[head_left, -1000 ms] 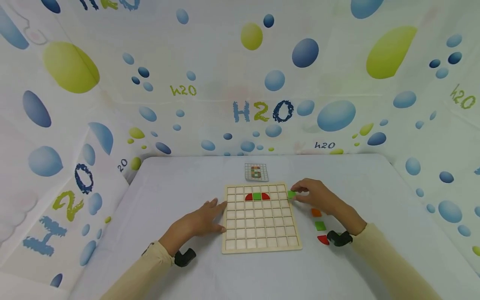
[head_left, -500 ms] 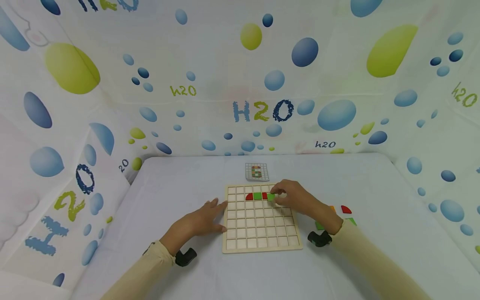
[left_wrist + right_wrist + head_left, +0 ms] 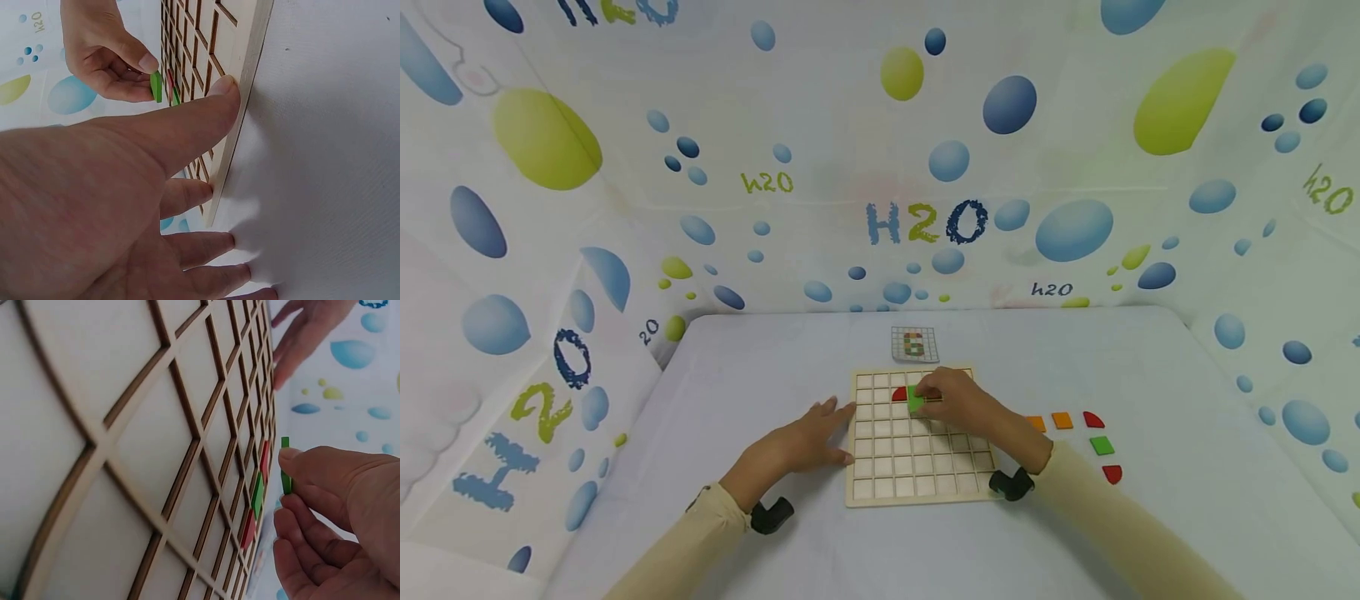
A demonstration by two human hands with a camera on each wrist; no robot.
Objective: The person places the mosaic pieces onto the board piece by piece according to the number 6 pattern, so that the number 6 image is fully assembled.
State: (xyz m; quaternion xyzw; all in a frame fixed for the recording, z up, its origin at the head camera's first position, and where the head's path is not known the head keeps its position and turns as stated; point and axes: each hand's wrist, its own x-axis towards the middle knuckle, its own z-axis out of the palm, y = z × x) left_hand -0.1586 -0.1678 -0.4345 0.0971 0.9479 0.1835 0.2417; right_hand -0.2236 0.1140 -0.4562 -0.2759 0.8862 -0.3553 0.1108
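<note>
A pale wooden grid board lies on the white table. Between thumb and fingertips, my right hand pinches a green square tile, held just off the board's face near its upper rows. Set in the grid under that hand are a red quarter-round tile, a green tile and another red tile. My left hand is at the board's left side, thumb and index fingertip touching the edge, the other fingers stretched out toward the table. In the head view the right hand covers part of the tile row.
Right of the board lie loose tiles: two orange ones, two red quarter-rounds and a green square. A small card with a coloured grid pattern lies behind the board. A printed curtain hangs at the back.
My right hand has carried the green tile leftward from the board's right edge to above the row of set tiles. The left hand has stayed at the board's left edge.
</note>
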